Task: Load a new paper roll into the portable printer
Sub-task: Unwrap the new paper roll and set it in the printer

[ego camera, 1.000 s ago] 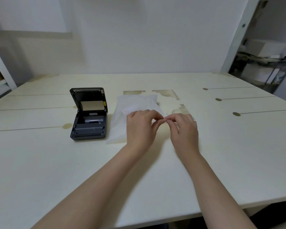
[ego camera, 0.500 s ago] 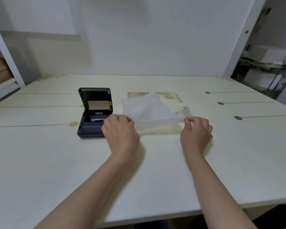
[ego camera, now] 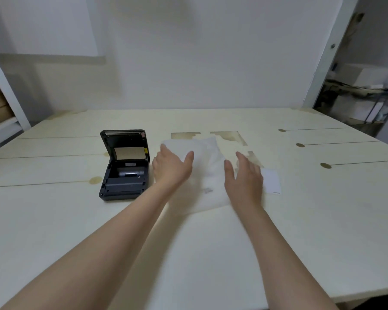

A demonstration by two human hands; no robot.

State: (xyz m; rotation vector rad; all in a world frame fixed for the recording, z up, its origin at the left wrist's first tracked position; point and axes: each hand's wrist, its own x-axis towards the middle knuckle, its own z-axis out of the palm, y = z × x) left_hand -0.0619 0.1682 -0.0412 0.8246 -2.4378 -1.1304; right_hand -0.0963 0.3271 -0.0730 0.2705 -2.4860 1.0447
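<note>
On the table (ego camera: 211,253), right of the printer: white wrapper (ego camera: 211,166), flat, between my hands.
Left hand (ego camera: 171,166): open, spread over the wrapper, gripping nothing.
Right hand (ego camera: 244,175): open, empty.
Handling: I judge the wrapper thin, limp, slippery; pinch an edge.
Paper roll: I can't tell where; perhaps inside the wrapper.
Printer (ego camera: 123,166): lid up, bay open; contents unclear.
Card (ego camera: 271,181): beside my right hand.
</note>
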